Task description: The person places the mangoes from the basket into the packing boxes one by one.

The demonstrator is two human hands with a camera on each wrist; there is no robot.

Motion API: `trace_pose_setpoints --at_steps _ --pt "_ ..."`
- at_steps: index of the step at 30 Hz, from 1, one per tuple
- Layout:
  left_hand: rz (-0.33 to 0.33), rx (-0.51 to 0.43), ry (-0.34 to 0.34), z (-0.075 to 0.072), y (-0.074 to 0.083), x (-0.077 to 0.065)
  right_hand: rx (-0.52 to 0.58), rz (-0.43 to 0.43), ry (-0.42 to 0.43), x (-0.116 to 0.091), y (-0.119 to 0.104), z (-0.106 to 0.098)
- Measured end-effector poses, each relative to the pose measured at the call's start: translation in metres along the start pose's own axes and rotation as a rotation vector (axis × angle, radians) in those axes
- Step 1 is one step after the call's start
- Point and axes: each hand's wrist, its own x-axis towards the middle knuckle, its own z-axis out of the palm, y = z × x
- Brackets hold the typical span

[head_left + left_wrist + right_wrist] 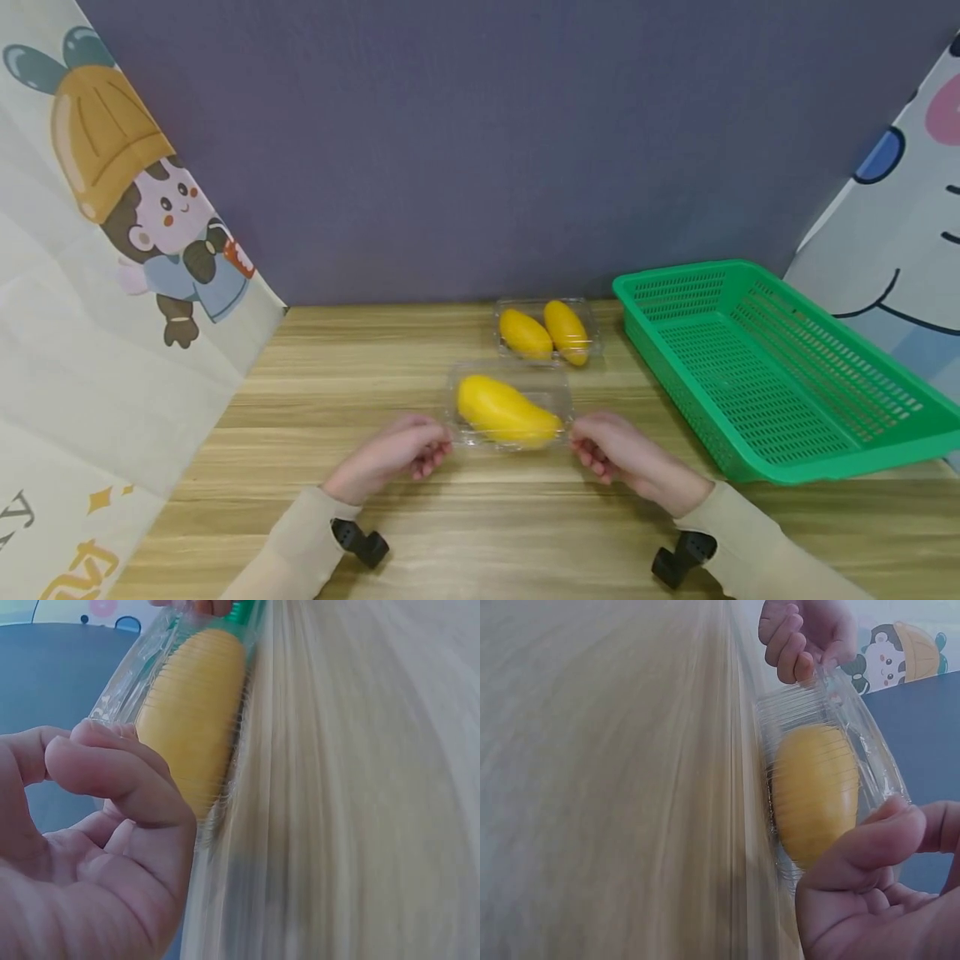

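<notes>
A clear plastic box point(540, 379) sits on the wooden table, with a yellow mango point(498, 408) inside. My left hand point(397, 450) pinches the box's near left corner between thumb and curled index finger. At the near right corner, my right hand point(618, 457) pinches the rim in the same way. Through the ribbed side wall point(799, 705) in the right wrist view, the mango point(815, 795) shows lying low in the box. The left wrist view has the left thumb and fingers point(112, 772) at the rim.
Just behind stands a second clear box point(596, 329) holding two mangoes point(566, 332). A green perforated basket point(671, 379) occupies the right side of the table. A dark panel point(450, 167) rises along the back, and printed cloths point(247, 350) hang at both sides.
</notes>
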Motion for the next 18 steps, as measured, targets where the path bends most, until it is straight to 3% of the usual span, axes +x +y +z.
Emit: trace_pose_setpoints --at_steps 9,18 --pt "0.023 -0.001 -0.008 0.015 0.006 0.005 -0.014 0.000 0.007 -0.009 0.002 -0.011" --pt "0.029 0.002 0.028 0.028 0.005 0.011 -0.001 0.001 0.018 -0.014 0.005 -0.020"
